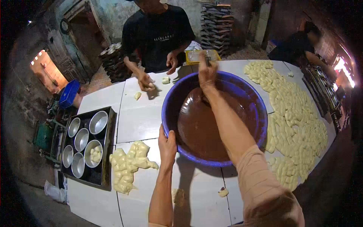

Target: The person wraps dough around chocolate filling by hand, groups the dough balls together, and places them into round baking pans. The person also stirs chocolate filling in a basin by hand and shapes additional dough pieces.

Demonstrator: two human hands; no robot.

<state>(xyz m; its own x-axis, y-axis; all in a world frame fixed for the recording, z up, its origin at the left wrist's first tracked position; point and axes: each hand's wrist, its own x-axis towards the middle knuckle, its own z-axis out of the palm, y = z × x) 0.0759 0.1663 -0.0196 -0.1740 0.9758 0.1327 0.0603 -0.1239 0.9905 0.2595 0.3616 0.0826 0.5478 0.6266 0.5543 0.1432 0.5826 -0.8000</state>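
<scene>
A large blue-purple basin (261, 113) stands on the table, holding a smooth brown, chocolate-like mixture (200, 128). My left hand (167, 145) grips the basin's near-left rim, thumb on the outside. Over the basin's far side, my right hand (207, 73) is closed in a fist around what looks like a dark handle. The lower end of that tool is hidden by my wrist and the mixture. Left of the basin lies a lump of pale dough (130, 164), and a small dough piece with a dark spot (223, 192) sits near the front.
Many pale dough pieces (295, 125) cover the table's right side. A black tray (107, 151) with several round metal tins (99, 122) stands at left. Across the table a person (159, 38) handles small dough pieces; another person (293, 49) bends at far right. A yellow container (191, 56) stands behind.
</scene>
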